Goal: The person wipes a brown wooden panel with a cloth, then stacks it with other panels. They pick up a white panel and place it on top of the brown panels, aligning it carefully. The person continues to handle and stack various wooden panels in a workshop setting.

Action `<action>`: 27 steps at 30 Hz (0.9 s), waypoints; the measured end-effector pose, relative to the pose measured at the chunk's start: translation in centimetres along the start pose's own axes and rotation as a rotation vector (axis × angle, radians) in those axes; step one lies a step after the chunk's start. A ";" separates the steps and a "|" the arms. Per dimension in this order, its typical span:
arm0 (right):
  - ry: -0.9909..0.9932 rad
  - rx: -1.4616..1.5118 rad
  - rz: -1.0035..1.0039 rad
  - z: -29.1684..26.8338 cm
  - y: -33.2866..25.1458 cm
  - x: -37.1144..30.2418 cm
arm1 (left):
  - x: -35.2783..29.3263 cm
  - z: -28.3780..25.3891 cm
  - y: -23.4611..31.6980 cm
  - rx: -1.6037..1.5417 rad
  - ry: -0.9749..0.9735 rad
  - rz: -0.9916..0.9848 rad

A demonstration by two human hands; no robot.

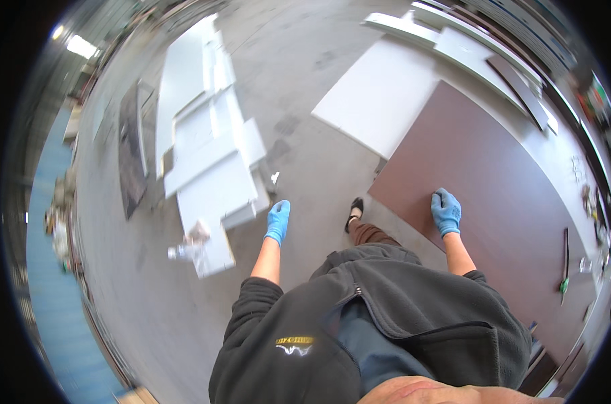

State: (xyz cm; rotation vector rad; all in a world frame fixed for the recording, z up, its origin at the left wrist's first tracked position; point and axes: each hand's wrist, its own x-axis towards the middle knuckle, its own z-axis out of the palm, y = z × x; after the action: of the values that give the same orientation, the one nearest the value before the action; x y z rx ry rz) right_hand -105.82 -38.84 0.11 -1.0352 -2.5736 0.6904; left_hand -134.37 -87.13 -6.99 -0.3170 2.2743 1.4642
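My left hand (278,221), in a blue glove, hangs over the grey floor beside a stack of white panels (214,176). Its fingers are drawn together, and nothing shows in them. Above a large dark brown board (477,161) is my right hand (446,211), gloved in the same blue. The fingers of that hand are curled in, with no object visible. Whether it touches the board I cannot tell.
A clear plastic bottle (184,252) lies on the white stack's near end. More white panels (386,94) lie beyond the brown board. A green-and-black tool (564,269) rests at its right. A dark board (132,148) stands far left. My foot (354,210) is on the concrete floor (299,151).
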 end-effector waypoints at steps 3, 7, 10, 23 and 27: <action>0.158 -0.123 0.111 2.2 0.5 2.4 | 6.2 4.2 5.9 0.072 -0.156 0.082; 0.296 -0.150 0.330 3.8 0.5 4.7 | 11.1 6.6 10.2 0.421 -0.429 0.152; 0.343 -0.213 0.370 4.2 0.4 5.6 | 15.6 7.9 13.7 0.552 -0.414 0.132; 0.268 -0.392 0.669 5.5 -0.2 8.0 | 37.5 29.5 35.1 0.516 -0.218 1.022; 0.257 -0.438 0.957 6.1 -2.4 11.0 | 39.1 34.3 36.0 0.706 -0.533 0.969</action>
State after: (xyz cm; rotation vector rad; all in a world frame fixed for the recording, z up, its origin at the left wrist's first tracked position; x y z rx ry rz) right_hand -117.44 -34.55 -2.91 -2.3557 -1.9325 0.1210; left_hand -176.16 -39.64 -8.09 1.3553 2.3331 0.7691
